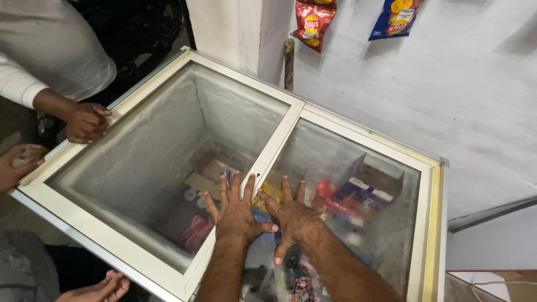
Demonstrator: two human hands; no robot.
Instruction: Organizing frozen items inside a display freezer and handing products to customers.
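Both my palms lie flat on the right-hand sliding glass lid (pixel 358 184) of the white chest freezer (pixel 430 223), fingers spread wide and gripping nothing. My left hand (pixel 238 210) sits just at the pale centre frame bar (pixel 274 148) where the two panes meet, its fingertips reaching over the bar's edge, and my right hand (pixel 293 215) rests just beside it on the glass, thumbs almost meeting. I judge the flat, splayed placement is there for friction: the smooth pane shows no handle under my hands, so pressing down with the whole palm is how it gets purchase. The left half of the freezer looks open, its frosted inner walls (pixel 168 128) bare of glass, and down in the well lie brown cardboard pieces (pixel 210 170) and a reddish packet (pixel 196 230). Under the pane beneath my hands are more coloured packets, red and blue ones (pixel 349 196) to the right. Other people stand at the far-left side: one hand (pixel 85 120) rests on the rim, another (pixel 17 165) at the left edge holds something small, and a third (pixel 103 288) shows near the front corner. Snack bags (pixel 312 22) hang on the wall beyond.
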